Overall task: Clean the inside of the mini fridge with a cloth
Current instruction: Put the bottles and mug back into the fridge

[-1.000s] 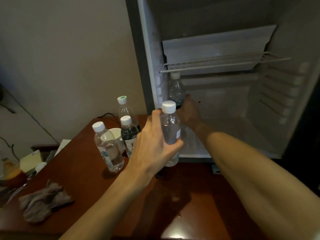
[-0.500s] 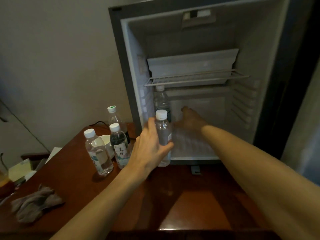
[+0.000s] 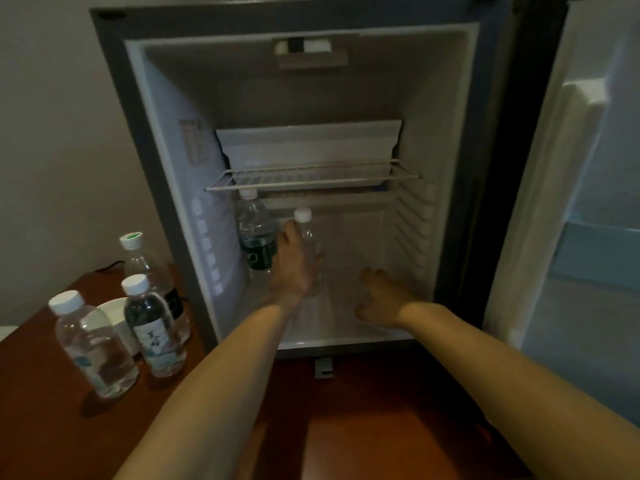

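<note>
The mini fridge [image 3: 166, 140] stands open on a wooden table, its white inside lit dimly. My left hand [image 3: 292, 268] grips a clear water bottle [image 3: 308, 233] with a white cap, upright on the fridge floor. Just left of it, against the left wall, stands a dark-labelled bottle [image 3: 254, 230]. My right hand [image 3: 379, 296] rests low on the fridge floor to the right, fingers loosely curled, holding nothing. A wire shelf [image 3: 311, 176] spans the fridge above both hands. No cloth is in view.
Three water bottles [image 3: 93, 344] [image 3: 154, 327] [image 3: 145, 261] and a white cup [image 3: 116, 313] stand on the brown table [image 3: 346, 427] left of the fridge. The fridge door [image 3: 571, 202] hangs open at the right. A white tray [image 3: 308, 147] sits on the wire shelf.
My left hand has carried the clear bottle from in front of the fridge into it, beside the dark-labelled bottle. My right hand has drawn to the right across the fridge floor. The view has tilted up.
</note>
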